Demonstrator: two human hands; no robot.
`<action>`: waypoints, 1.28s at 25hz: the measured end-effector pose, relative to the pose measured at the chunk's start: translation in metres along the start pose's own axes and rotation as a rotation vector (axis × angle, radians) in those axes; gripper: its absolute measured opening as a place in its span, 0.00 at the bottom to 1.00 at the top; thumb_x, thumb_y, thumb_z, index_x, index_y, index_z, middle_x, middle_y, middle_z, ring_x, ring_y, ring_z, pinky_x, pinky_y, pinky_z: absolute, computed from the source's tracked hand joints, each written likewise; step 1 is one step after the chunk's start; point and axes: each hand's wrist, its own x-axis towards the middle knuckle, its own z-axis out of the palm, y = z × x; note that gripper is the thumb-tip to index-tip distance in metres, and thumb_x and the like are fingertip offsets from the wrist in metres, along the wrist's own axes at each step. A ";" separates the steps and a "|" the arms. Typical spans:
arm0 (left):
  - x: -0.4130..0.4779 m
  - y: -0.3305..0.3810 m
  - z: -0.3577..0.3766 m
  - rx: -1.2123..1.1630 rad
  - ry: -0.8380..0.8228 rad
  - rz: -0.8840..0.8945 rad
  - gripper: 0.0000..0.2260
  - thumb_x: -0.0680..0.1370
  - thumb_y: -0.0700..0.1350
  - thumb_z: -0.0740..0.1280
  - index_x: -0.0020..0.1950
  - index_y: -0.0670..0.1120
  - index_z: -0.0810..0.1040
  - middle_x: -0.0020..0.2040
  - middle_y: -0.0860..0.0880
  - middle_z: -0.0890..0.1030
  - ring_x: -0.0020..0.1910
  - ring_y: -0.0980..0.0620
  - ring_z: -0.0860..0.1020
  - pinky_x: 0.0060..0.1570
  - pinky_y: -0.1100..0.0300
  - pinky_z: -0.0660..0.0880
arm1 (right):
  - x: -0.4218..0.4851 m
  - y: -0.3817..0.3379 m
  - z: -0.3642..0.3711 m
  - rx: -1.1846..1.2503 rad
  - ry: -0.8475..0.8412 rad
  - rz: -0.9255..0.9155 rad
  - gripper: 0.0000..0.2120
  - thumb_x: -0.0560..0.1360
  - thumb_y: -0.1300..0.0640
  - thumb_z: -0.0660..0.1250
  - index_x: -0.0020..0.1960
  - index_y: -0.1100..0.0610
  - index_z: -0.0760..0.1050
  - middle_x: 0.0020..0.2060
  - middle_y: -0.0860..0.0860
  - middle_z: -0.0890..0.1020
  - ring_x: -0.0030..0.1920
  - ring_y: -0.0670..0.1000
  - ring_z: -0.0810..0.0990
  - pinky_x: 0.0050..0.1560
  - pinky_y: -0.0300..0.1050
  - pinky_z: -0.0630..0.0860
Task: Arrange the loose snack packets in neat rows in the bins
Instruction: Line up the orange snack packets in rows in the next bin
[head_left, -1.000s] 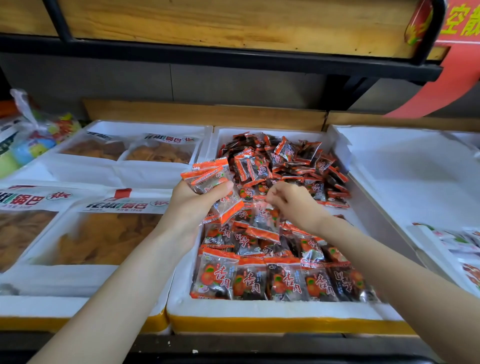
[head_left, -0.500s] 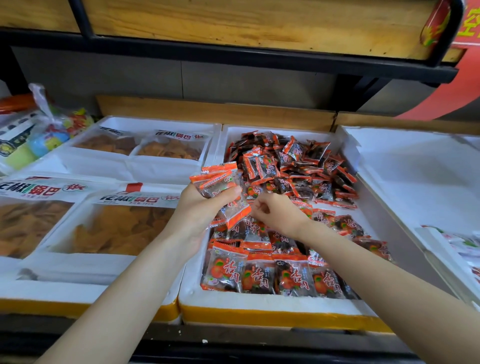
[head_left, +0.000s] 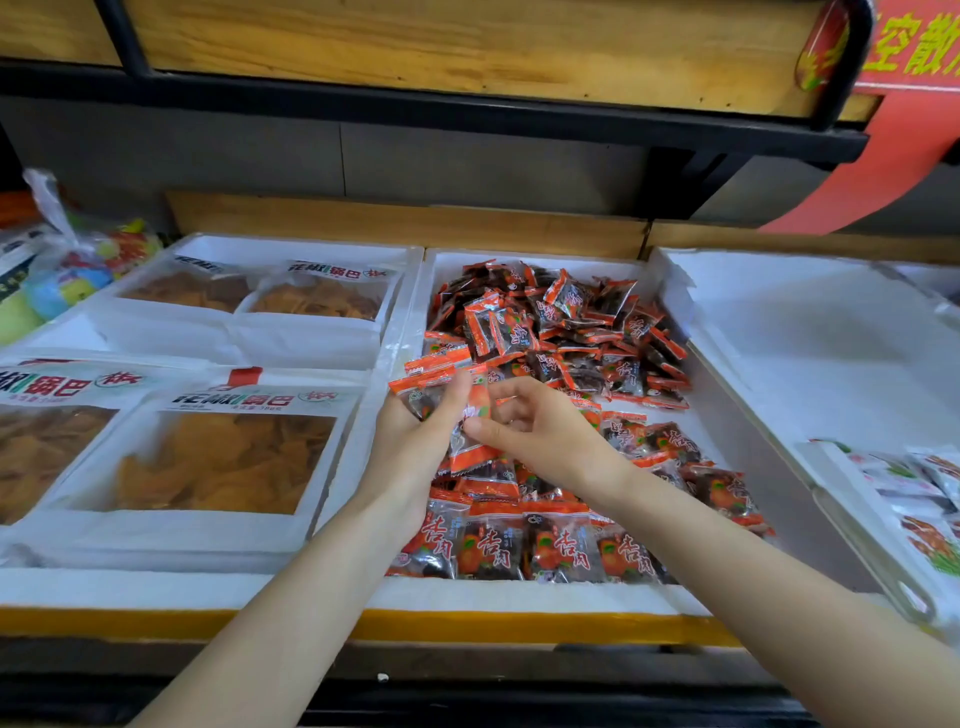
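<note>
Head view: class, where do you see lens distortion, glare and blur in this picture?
Head view: the wide-angle lens bows the black shelf rail; head view: soft glare sheens the front row of apricot packets; head view: the packet stack gripped by the left hand looks slightly blurred.

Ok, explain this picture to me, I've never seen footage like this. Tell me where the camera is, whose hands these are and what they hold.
There is no machine here: one camera sits on a person's head, looking forward and down at their bare hands. The left hand grips a small stack of orange snack packets. The right hand is at that stack, fingers curled; whether it pinches a packet is unclear. Below is a white foam bin, with a neat row of packets at its front and a loose heap at the back. Large bags of crisps lie in the bins to the left.
</note>
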 end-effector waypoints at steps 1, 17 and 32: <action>-0.002 -0.001 0.003 -0.041 0.016 -0.040 0.11 0.78 0.56 0.65 0.55 0.52 0.79 0.49 0.53 0.85 0.52 0.55 0.82 0.57 0.55 0.77 | 0.000 0.002 -0.003 0.049 0.007 0.018 0.12 0.73 0.55 0.70 0.52 0.59 0.75 0.37 0.51 0.78 0.36 0.41 0.76 0.45 0.37 0.75; -0.009 -0.001 0.008 0.033 -0.011 -0.025 0.10 0.79 0.52 0.66 0.60 0.53 0.77 0.55 0.58 0.81 0.38 0.66 0.81 0.60 0.54 0.71 | -0.005 0.049 -0.043 -0.348 0.064 0.279 0.11 0.77 0.53 0.66 0.52 0.61 0.78 0.25 0.49 0.72 0.24 0.44 0.69 0.21 0.29 0.63; -0.024 -0.012 0.012 0.057 -0.204 -0.156 0.09 0.78 0.47 0.68 0.57 0.49 0.79 0.50 0.50 0.85 0.50 0.51 0.83 0.47 0.55 0.81 | -0.024 0.016 -0.035 0.108 -0.001 0.115 0.12 0.77 0.52 0.65 0.41 0.61 0.73 0.31 0.52 0.75 0.31 0.42 0.76 0.40 0.36 0.78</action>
